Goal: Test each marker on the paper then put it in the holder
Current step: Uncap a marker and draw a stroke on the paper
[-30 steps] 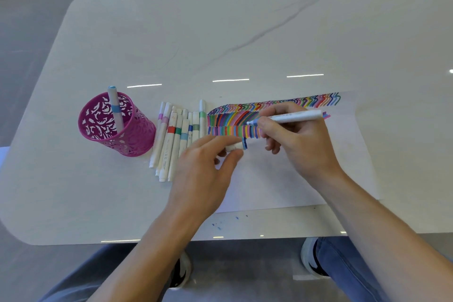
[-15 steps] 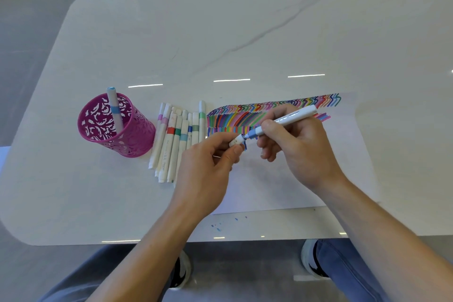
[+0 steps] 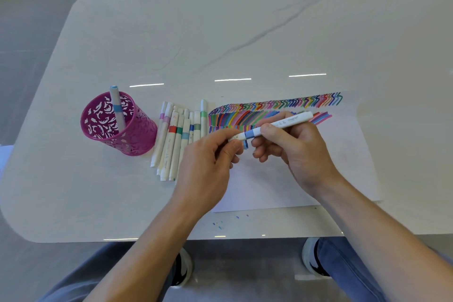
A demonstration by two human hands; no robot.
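A second ago the marker was touching the paper with its cap held apart. Now the cap is sitting on the tip, and the marker is being held tilted over the coloured strokes. The left hand is pinching the cap with its fingers, while the right hand is gripping the barrel with its fingers (a blue band is showing between the two grips). The pink holder is standing on the surface left of the paper, holding one light-blue marker that is leaning against its rim. Between holder and paper, a row of markers is lying side by side.
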